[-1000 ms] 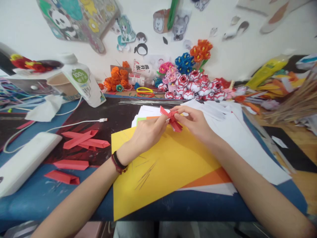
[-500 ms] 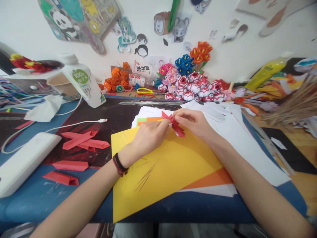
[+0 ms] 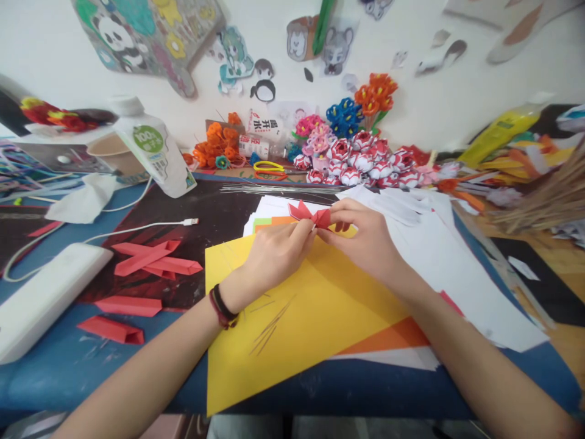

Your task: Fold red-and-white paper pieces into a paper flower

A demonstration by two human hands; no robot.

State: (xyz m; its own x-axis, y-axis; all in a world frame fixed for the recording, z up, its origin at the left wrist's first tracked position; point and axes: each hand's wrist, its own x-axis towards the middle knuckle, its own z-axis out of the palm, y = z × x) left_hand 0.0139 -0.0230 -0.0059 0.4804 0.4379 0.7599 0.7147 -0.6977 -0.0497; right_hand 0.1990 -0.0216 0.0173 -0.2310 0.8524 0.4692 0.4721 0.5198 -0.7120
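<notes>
In the head view, the left hand (image 3: 278,247) and the right hand (image 3: 365,228) meet near the middle of the frame. Between them is a red paper (image 3: 322,218) folded into points, held up over the top part of a big yellow sheet (image 3: 342,292). The left hand's grip is pinched, with finger and thumb on the red paper. The right hand's grip is pinched on its right side too, and its other fingers are bent

The yellow sheet lies on an orange sheet (image 3: 388,335) and some white paper (image 3: 470,299), which spreads to the right of the frame. A few thin lines (image 3: 273,326) show low on the yellow sheet

At the left of the frame, folded red strips (image 3: 146,261) lie crossed in a pile, and two more, a top strip (image 3: 130,306) and a low strip (image 3: 109,329), lie just below. Near them are a white block (image 3: 50,299) and a white cord (image 3: 141,228). The surface (image 3: 320,387) is blue at its front edge

At the upper left stands a white bottle (image 3: 153,149). At the top middle are red and white flowers (image 3: 361,160), blue flowers (image 3: 345,117) and orange flowers (image 3: 377,94)
</notes>
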